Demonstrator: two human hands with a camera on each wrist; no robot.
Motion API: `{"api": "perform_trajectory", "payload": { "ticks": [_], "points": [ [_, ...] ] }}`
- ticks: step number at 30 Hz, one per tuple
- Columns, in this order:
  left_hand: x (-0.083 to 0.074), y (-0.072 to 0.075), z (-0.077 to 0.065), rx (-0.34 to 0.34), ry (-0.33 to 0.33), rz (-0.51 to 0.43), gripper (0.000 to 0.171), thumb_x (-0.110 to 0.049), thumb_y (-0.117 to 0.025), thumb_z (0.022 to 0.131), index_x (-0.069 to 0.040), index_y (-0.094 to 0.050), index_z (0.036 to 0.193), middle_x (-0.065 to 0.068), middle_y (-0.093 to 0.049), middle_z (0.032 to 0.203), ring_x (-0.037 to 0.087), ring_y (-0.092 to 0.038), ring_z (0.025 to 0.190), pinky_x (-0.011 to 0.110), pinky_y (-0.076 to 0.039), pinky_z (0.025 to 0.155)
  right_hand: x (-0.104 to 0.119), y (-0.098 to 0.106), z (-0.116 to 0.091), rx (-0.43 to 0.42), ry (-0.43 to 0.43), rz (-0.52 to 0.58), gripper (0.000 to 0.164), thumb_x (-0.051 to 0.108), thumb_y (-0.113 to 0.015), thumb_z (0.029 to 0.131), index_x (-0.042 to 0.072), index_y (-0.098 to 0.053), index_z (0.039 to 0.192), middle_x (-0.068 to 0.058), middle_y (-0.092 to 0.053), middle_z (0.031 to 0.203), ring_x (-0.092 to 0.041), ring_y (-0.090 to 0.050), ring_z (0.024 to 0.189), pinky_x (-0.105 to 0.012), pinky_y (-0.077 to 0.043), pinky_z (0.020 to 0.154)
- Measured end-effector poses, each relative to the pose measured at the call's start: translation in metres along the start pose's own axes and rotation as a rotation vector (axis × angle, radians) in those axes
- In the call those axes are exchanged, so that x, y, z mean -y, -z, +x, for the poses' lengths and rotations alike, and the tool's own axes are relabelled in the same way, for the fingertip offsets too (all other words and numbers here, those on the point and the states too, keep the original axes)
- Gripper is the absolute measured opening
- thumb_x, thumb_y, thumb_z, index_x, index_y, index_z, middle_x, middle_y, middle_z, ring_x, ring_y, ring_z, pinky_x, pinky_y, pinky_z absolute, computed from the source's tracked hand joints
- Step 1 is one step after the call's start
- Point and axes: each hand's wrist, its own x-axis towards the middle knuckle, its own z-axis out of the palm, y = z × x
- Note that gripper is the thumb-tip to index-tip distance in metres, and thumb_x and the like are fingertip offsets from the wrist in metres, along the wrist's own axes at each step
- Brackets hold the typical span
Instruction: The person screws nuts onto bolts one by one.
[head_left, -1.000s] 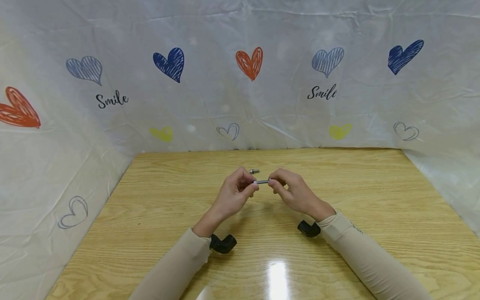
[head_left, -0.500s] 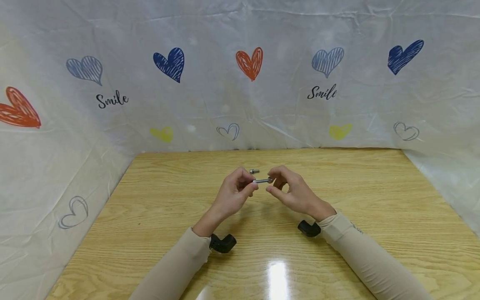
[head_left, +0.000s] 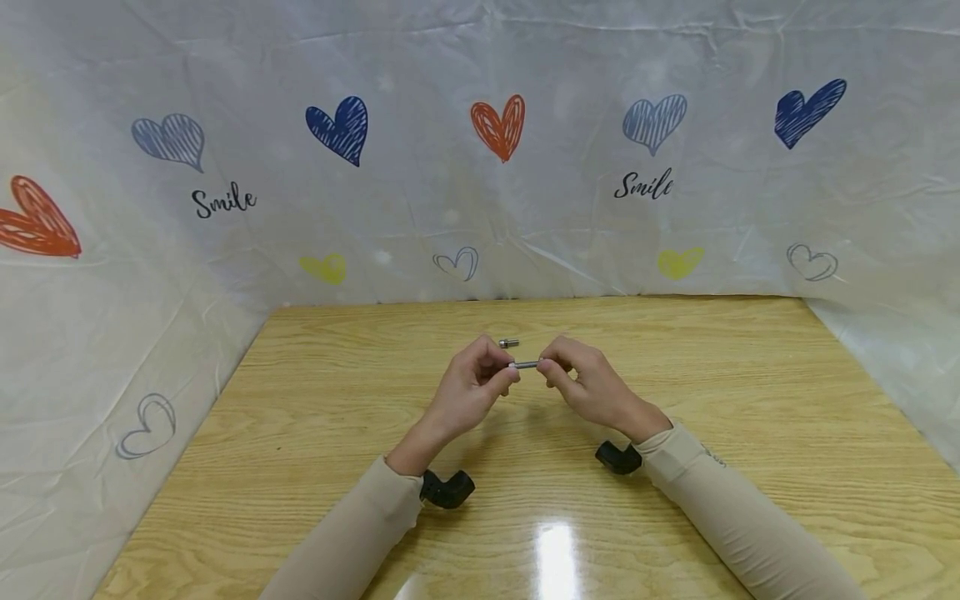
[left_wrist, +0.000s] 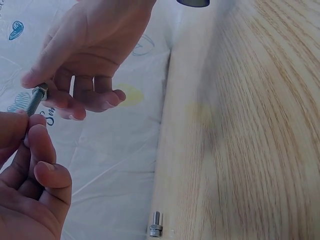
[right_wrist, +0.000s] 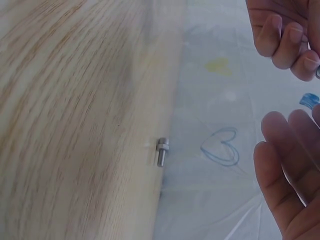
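Above the table, my left hand pinches one end of a threaded metal bolt between thumb and fingers. The bolt lies nearly level, pointing at my right hand. At its other end a nut shows in the left wrist view, pinched between the right thumb and index finger. The remaining right fingers are loosely bent beneath. Fingers hide both ends of the bolt in the head view. Behind the hands, a shorter bolt with a nut on it lies on the table.
The wood-grain table meets a white cloth backdrop printed with hearts at its far edge. Black curved mounts sit at both wrists, by the beige sleeves.
Half a second ago the right thumb had spread away from the nut, leaving it exposed. Now thumb and finger have come back together on it. The left hand has stayed nearly still.
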Motion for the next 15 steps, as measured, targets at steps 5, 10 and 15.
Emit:
{"api": "perform_trajectory", "payload": {
  "ticks": [5, 10, 15],
  "points": [
    [-0.0007, 0.0000, 0.0001, -0.001, -0.011, 0.008, 0.004, 0.003, -0.058, 0.093, 0.005, -0.056, 0.096, 0.016, -0.063, 0.082, 0.022, -0.055, 0.063, 0.025, -0.041, 0.053, 0.0000, 0.0013, -0.0011, 0.010, -0.018, 0.009, 0.008, 0.016, -0.052, 0.100, 0.013, -0.060, 0.097, -0.001, -0.058, 0.084, -0.009, -0.054, 0.070, -0.031, -0.049, 0.063],
    [-0.0011, 0.0012, -0.0005, -0.019, -0.018, 0.023, 0.004, 0.003, -0.057, 0.093, 0.005, -0.055, 0.097, 0.020, -0.063, 0.083, 0.023, -0.054, 0.063, 0.024, -0.039, 0.052, 0.0020, 0.0017, -0.0026, 0.017, -0.063, 0.036, 0.024, 0.016, -0.062, 0.095, 0.011, -0.055, 0.117, 0.000, -0.059, 0.101, -0.009, -0.059, 0.075, -0.030, -0.051, 0.068],
    [-0.0008, 0.0022, -0.0005, -0.025, -0.016, 0.028, 0.004, 0.003, -0.057, 0.094, 0.005, -0.054, 0.096, 0.024, -0.063, 0.085, 0.018, -0.053, 0.063, 0.024, -0.039, 0.053, 0.0035, 0.0005, -0.0017, -0.003, -0.049, 0.033, 0.028, 0.009, -0.065, 0.091, 0.008, -0.053, 0.116, -0.001, -0.059, 0.102, -0.009, -0.060, 0.074, -0.027, -0.051, 0.067]
  ]
}}
